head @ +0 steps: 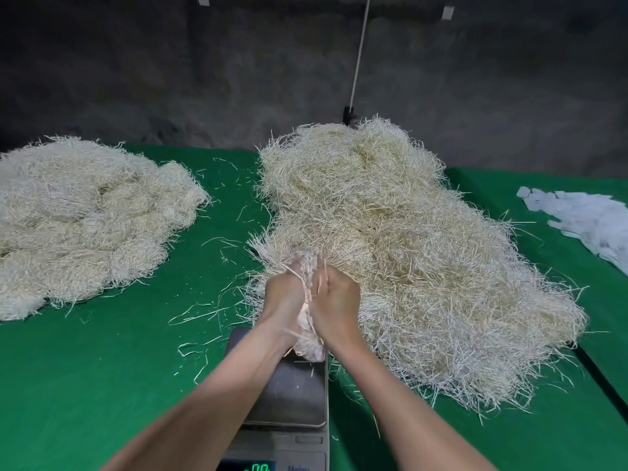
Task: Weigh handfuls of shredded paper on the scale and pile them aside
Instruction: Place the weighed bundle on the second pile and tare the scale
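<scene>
Left hand (284, 294), right hand (334, 300) grip paper bundle (307, 266) above scale (289, 392) (green digits lit).

one view: head-worn wide-angle camera, looking forward and steeply down over the green table (112, 375) from its near side. close range, arm's reach. both forearms enter at the bottom edge and run up to frame centre, where the left hand (283, 297) and right hand (334, 300) grip a handful of shreds (306, 261). the scale (292, 392) sits bottom centre, right under the lens, its display (260, 467) cut by the lower edge. the big pile (390, 239) fills centre to right, the second pile (78, 215) sits mid left, cut by the left edge. the dark wall (170, 79) facing the camera takes the upper third.
</scene>
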